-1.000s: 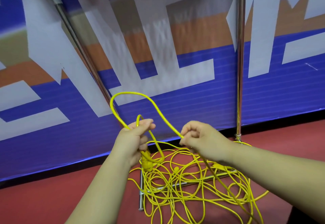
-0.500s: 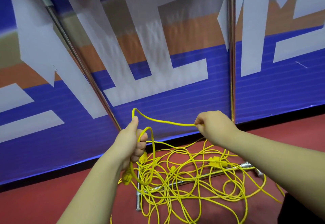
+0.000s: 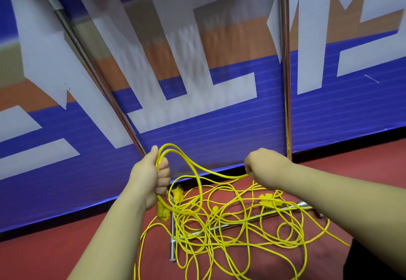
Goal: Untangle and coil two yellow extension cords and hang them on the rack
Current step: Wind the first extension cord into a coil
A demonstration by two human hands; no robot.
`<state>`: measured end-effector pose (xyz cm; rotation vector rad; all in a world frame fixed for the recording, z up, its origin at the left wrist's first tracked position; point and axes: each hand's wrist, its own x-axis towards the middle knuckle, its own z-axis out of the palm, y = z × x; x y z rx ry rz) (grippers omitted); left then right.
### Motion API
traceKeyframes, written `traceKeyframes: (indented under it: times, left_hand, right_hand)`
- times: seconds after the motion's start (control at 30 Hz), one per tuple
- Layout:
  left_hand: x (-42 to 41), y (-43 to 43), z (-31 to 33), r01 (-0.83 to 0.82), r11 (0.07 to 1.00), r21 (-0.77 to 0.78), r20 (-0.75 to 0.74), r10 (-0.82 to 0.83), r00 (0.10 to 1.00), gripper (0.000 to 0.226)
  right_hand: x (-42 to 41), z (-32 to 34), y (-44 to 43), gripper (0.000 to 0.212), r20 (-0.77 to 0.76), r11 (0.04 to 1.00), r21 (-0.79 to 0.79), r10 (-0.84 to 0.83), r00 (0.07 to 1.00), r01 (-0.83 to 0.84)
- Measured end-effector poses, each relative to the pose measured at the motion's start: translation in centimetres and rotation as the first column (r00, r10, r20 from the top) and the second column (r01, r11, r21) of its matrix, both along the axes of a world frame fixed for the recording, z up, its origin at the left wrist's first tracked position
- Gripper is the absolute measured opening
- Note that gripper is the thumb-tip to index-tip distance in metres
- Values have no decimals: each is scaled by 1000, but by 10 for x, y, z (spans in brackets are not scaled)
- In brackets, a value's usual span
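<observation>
Cord [image 3: 219,173] between hands now sags | right hand [image 3: 267,165] pinches it | left hand [image 3: 149,180] grip clenches loops [image 3: 160,156]

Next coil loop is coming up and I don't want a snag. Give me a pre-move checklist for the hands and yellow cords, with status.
1. Left hand grips the gathered loops of thin yellow extension cord: ok.
2. Right hand pinches the strand running from those loops: ok.
3. Strand between the hands free of knots: ok, it sags clear.
4. Yellow cord pile on the red floor untangled: not ok, it lies snarled across the chrome rack base bars.
5. Two cords separated from each other: cannot tell.
6. Rack's hanging bar free: cannot tell, out of view.
</observation>
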<state>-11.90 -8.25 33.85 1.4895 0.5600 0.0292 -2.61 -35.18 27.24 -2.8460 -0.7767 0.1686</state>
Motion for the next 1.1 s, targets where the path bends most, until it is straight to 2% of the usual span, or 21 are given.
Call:
traceKeyframes:
  times: [0.1,0.23,0.37,0.5,0.6,0.7,0.83,0.97,1.1]
  left_hand:
    - [0,-3,5,2,994,-112,110,10,994,55]
    - [0,-5,7,-30,991,-134,201,57,978,56]
    - [0,-6,5,-43,987,-153,238,79,968,56]
    - [1,-12,0,-14,987,-162,254,56,966,54]
    - [2,-14,-5,60,982,-178,279,-8,960,49]
    - [1,-17,-5,156,963,-221,292,-87,952,45]
    - [-1,-26,-1,251,930,-269,298,-167,940,40]
    - [-3,-37,-3,291,934,-209,308,-220,926,27]
    - [-2,-46,-12,268,962,-55,282,-243,928,16]
  right_hand:
    - [-3,1,4,18,-47,998,-13,53,997,-54]
    - [-14,13,8,14,-142,987,-14,158,977,-162]
    - [-24,27,11,10,-174,963,-20,263,949,-270]
    - [-32,37,9,9,-246,939,38,339,908,-341]
    - [-37,47,7,9,-207,923,101,385,900,-371]
    - [-37,52,4,9,-109,923,152,371,922,-354]
    - [-39,50,4,21,-26,944,228,252,967,-240]
    - [-37,48,6,31,-42,941,288,201,979,-180]
    - [-35,51,4,20,-67,892,422,210,975,-163]
